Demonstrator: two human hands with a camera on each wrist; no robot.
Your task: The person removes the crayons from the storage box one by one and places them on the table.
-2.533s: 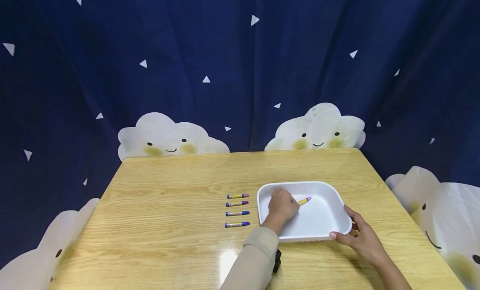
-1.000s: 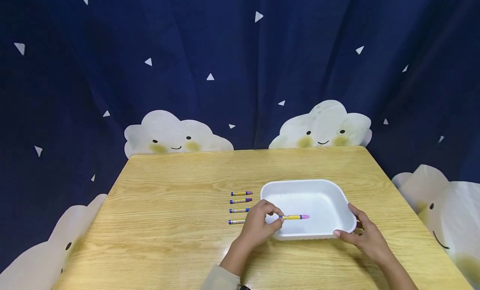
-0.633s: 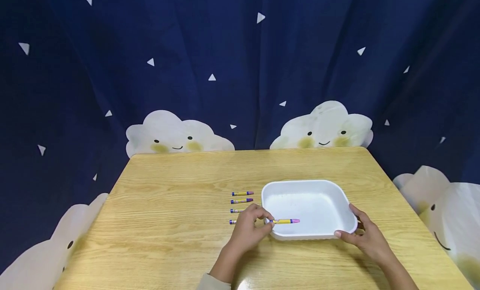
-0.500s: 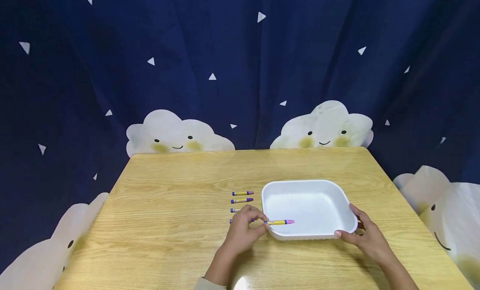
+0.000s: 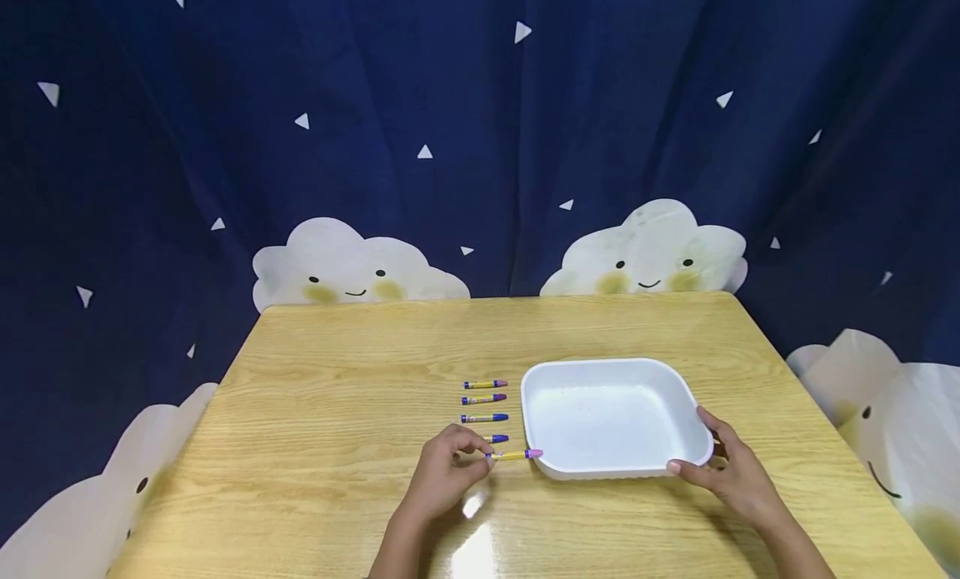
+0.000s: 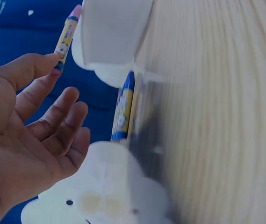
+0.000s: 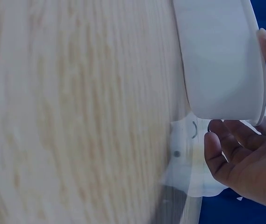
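Observation:
My left hand [image 5: 442,472] pinches a pink crayon [image 5: 513,456] by its blue-banded rear end, between thumb and index finger. In the left wrist view this crayon [image 6: 67,39] points up and is raised off the table, while the other fingers are loosely bent. A white plastic tray [image 5: 615,429] with nothing inside stands to the right. My right hand [image 5: 731,471] grips the tray's right front corner, thumb on the rim and fingers around the outer side. Below the left fingertips, a dark blue crayon [image 5: 498,439] is partly hidden by the hand.
Left of the tray, more crayons lie in a column: a pinkish one [image 5: 485,385], a purple one [image 5: 483,400] and a blue one [image 5: 484,418]. They rest on a wooden table [image 5: 337,396]. A dark blue curtain [image 5: 375,104] with clouds hangs behind.
My left hand reached into the tray, took the pink crayon and carried it left over the rim, beside the column's near end. My right hand has stayed at the tray's corner.

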